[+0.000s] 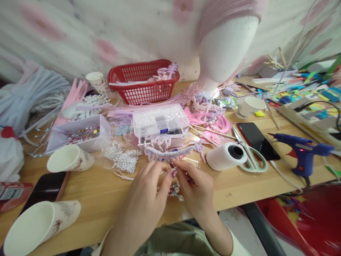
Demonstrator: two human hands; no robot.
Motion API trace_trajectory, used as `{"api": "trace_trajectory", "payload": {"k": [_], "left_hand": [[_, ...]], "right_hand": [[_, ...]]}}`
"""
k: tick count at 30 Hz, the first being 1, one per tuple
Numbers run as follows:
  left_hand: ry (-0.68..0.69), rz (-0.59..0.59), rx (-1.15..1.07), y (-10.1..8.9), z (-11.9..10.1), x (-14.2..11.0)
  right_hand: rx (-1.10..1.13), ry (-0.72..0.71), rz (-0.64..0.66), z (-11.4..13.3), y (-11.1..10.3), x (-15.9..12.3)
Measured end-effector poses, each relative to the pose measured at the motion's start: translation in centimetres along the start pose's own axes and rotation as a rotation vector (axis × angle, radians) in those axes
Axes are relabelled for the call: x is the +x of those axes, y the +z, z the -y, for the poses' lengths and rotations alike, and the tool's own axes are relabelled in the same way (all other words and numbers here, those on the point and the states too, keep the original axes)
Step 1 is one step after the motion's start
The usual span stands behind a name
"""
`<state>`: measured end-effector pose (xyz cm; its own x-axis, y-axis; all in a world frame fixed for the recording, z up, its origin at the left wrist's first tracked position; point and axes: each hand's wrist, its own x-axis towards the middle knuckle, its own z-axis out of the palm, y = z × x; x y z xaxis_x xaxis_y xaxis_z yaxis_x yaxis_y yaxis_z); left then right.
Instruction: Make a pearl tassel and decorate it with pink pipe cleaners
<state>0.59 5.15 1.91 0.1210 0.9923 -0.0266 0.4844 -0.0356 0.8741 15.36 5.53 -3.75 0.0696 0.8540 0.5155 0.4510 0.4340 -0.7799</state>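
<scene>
Pinching the pale fuzzy band (170,154) at its lower edge, left hand (149,185) and right hand (196,183) have fingertips nearly closed; beyond, the divided box (143,133) contains white beads (173,113), the red basket (146,94) pinkish pieces (165,73).

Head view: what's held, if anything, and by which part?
Seemingly the fuzzy band, pinched at its near edge by left hand and right hand; exact grip hidden.

Evidence is pointing to a craft workshop. White beads (123,158) are lying heaped on the bench (239,186); a thread spool (221,157), scissors (248,152) and a glue gun (302,154) are resting nearer the front edge, right of centre; a mannequin head (223,49) is standing at the far edge.
</scene>
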Motion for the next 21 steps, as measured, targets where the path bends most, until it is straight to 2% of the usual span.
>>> {"api": "trace_trajectory", "payload": {"k": [3, 7, 15, 21], "left_hand": [[0.115, 0.057, 0.155, 0.3, -0.7, 0.4], [0.163, 0.078, 0.138, 0.9, -1.2, 0.3], [0.255, 0.099, 0.099, 1.1, -0.7, -0.7], [0.208, 0.088, 0.049, 1.0, 0.0, -0.8]], "right_hand": [[0.015, -0.035, -0.003, -0.1, 0.0, 0.0], [0.027, -0.018, 0.01, -0.1, 0.1, -0.1], [0.09, -0.01, 0.036, 0.3, 0.2, 0.1], [0.042, 0.045, 0.027, 0.1, 0.2, 0.1]]}}
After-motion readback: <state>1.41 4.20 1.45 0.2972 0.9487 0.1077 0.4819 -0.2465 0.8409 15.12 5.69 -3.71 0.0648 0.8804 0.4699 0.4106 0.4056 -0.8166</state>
